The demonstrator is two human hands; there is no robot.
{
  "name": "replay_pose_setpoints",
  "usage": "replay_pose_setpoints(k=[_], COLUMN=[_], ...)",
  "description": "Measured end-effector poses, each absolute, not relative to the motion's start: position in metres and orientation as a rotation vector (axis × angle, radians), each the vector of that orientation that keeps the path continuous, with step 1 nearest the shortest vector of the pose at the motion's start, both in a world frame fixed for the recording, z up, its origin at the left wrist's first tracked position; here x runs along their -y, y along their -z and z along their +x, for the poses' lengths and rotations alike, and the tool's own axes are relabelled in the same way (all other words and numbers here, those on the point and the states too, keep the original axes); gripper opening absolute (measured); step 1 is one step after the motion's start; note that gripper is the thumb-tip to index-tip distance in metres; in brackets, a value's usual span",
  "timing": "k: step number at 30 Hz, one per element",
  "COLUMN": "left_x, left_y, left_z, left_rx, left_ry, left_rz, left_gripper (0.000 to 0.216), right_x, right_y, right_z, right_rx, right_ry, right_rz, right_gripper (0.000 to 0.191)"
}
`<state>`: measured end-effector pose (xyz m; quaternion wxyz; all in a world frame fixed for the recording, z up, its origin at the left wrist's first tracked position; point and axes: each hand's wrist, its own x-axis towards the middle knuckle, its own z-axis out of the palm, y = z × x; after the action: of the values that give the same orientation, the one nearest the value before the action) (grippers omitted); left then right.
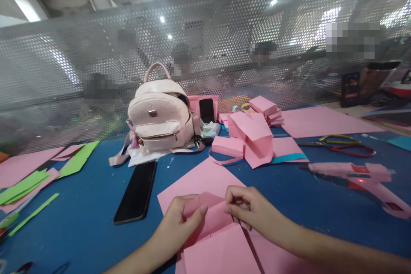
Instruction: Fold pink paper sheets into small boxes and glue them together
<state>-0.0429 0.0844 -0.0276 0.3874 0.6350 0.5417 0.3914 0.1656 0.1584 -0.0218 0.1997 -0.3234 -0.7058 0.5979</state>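
Note:
Between my hands is a piece of pink paper (218,219) with a folded flap raised at its upper end. My left hand (181,224) grips the flap's left side, thumb on top and fingers behind. On the other side, my right hand (248,206) pinches the flap's right edge between thumb and curled fingers. Beneath it lies another pink sheet (201,177), its corner pointing away from me. Just beyond stand folded pink paper pieces (253,137), some shaped like small boxes. A pink glue gun (359,175) with a lit red light lies to the right.
A black phone (136,192) lies left of the paper, below a cream backpack (160,115). Scissors (340,143) rest beyond the glue gun. Green paper scraps (25,186) lie at far left. A perforated metal screen (212,43) closes off the blue table's (96,188) back.

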Motion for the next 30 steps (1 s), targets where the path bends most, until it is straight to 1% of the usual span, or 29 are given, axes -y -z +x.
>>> replay_pose_setpoints(k=[3,10,16,30], left_x=[-0.0845,-0.0839,-0.0827,-0.0835], left_y=[0.0275,0.0265,0.0267,0.0239], left_z=[-0.0425,-0.0422,-0.0413,-0.0415], left_rx=[-1.386,-1.342,-1.38,-1.36], left_ry=[-0.99,-0.982,-1.007,-0.983], left_rz=[1.636,1.627,1.687,1.636], left_gripper=[0.042,0.044,0.041,0.049], right_x=[-0.1583,-0.1579,-0.1572,-0.1571], right_y=[0.0197,0.0178,0.0175,0.0168], right_z=[0.1652,0.1656,0.1652,0.1643], right_rx=[1.964,2.035,2.019,2.054], right_ry=[-1.677,-1.619,-1.642,-1.598], right_rz=[-0.911,-0.918,-0.94,-0.958], right_gripper=[0.036,0.038,0.04,0.039])
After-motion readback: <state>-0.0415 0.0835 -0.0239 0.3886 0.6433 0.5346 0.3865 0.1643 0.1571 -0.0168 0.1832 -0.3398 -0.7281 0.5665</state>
